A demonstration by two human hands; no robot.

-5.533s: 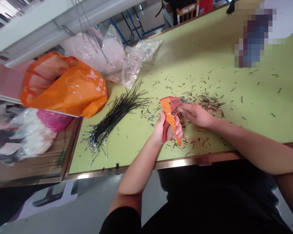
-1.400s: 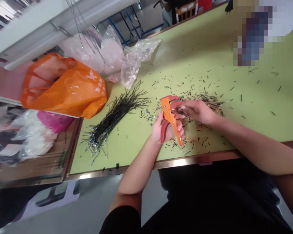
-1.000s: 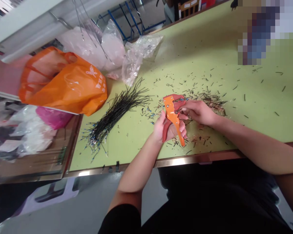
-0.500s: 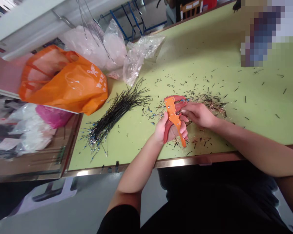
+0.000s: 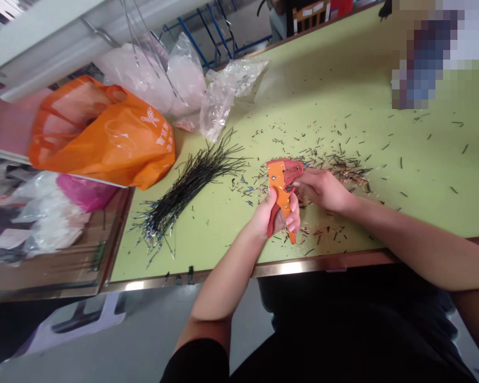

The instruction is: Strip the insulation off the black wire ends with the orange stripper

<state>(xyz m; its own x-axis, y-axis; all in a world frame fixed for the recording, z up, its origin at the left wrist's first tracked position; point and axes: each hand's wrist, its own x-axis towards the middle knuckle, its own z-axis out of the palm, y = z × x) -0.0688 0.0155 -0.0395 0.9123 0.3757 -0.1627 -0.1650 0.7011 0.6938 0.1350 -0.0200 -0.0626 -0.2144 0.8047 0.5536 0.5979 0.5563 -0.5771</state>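
Note:
My left hand (image 5: 267, 213) is wrapped round the handles of an orange and red wire stripper (image 5: 277, 175), held upright over the table with its head pointing away from me. The two handles sit close together in the grip. Close against the right side of the tool's jaws, my right hand (image 5: 327, 190) has its fingers pinched together; what they hold, if anything, is hidden. Beneath and beyond both hands lie short black wire offcuts (image 5: 343, 167) and copper-coloured scraps. To the left is a bundle of black wires (image 5: 187, 183), with blue and silvery ends toward me.
An orange bag (image 5: 120, 138) stands at the left of the green table (image 5: 323, 96), near clear plastic bags (image 5: 223, 90). A metal edge (image 5: 319, 261) runs along the table's front. Part of another person (image 5: 278, 18) shows at the far side.
My left fingers have squeezed the stripper's handles closer together, and the tool has shifted slightly left. My right hand stays at the jaws, moved a touch left.

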